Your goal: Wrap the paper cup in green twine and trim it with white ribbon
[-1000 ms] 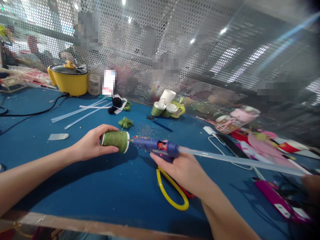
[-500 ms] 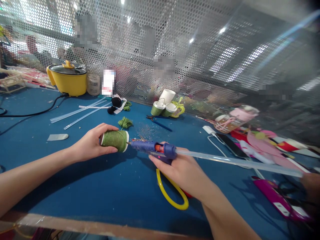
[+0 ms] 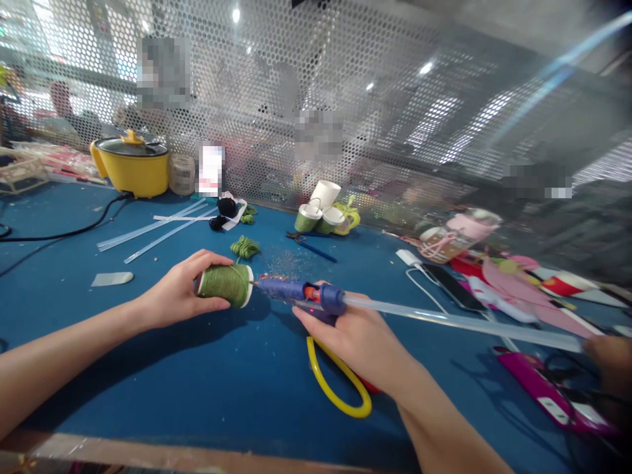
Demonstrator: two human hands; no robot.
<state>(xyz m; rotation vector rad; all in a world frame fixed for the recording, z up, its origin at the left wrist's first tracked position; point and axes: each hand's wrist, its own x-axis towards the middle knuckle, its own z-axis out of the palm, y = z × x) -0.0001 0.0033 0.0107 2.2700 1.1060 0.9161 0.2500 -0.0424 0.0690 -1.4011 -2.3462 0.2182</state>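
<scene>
My left hand [image 3: 180,293] is closed round a small cup wrapped in green cord [image 3: 224,285], held on its side above the blue table [image 3: 207,382]. My right hand [image 3: 358,339] grips a blue glue gun [image 3: 301,293] with a long clear glue stick [image 3: 459,321] sticking out behind it to the right. The gun's nozzle touches the white rim of the cup. A loose bundle of green cord [image 3: 244,247] lies just behind the cup.
A yellow loop [image 3: 340,388] lies under my right wrist. Clear glue sticks [image 3: 153,230], a yellow pot [image 3: 131,168] with a black cable, more green-wrapped cups [image 3: 323,214], a phone with charger [image 3: 449,280], scissors and pink items lie around. A perforated metal screen backs the table.
Both hands, the cup and the glue gun have held nearly the same pose; the view has shifted slightly, with the nozzle staying at the cup's rim.
</scene>
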